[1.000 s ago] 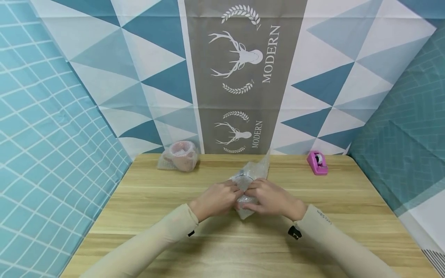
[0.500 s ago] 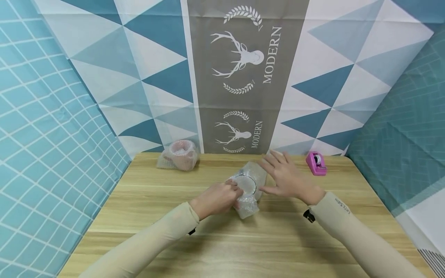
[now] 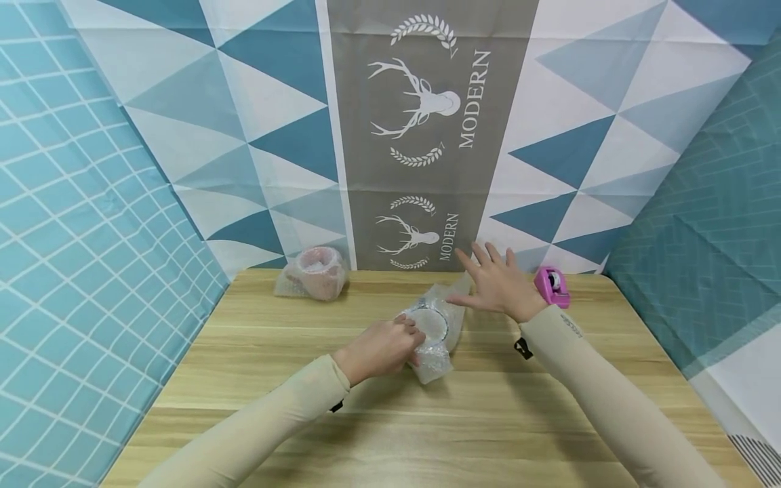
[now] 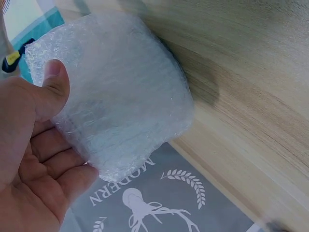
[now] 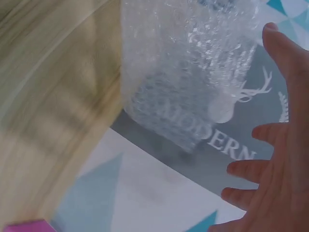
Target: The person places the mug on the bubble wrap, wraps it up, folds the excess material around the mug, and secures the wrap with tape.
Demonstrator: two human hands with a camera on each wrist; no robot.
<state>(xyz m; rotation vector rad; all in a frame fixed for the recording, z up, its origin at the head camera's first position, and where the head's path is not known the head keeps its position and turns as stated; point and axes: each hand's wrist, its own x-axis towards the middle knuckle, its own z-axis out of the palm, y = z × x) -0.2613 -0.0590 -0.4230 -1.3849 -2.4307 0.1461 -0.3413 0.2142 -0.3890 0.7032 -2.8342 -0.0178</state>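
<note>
Left hand (image 3: pixel 379 347), cream sleeve (image 3: pixel 262 423): fingers curled, pinching the left margin of a bubble-wrapped item (image 3: pixel 430 325). In the left wrist view the thumb lies against the wrap, other fingers bent along its edge.

Bubble-wrapped item, one: immediately right of the left fingers. Round pale top with a darker rim, seen through the wrap; a crumpled end of wrap points toward the person. Whether it rests on the table (image 3: pixel 390 440) or sits slightly raised cannot be told.

Loose flap of wrap (image 5: pixel 188 72), translucent: between the item's round top and the right fingers, upright on the far right side; printed lettering shows through it.

Right hand (image 3: pixel 502 285), matching sleeve, black strap (image 3: pixel 523 349) at the wrist: fingers straight and spread wide, thumb just beside the flap; contact cannot be told.

Tape dispenser (image 3: pixel 552 291), pink, with a white roll: just right of the right hand, beyond its wrist.

Pink cup-like item (image 3: pixel 320 272), bubble-wrapped: well apart from the left fingers, beyond them and to their left, near the table's far edge.

Backdrop cloth (image 3: pixel 415 149): beyond all fingers; grey panel with antlered heads and "MODERN", flanked by blue and white triangles.
</note>
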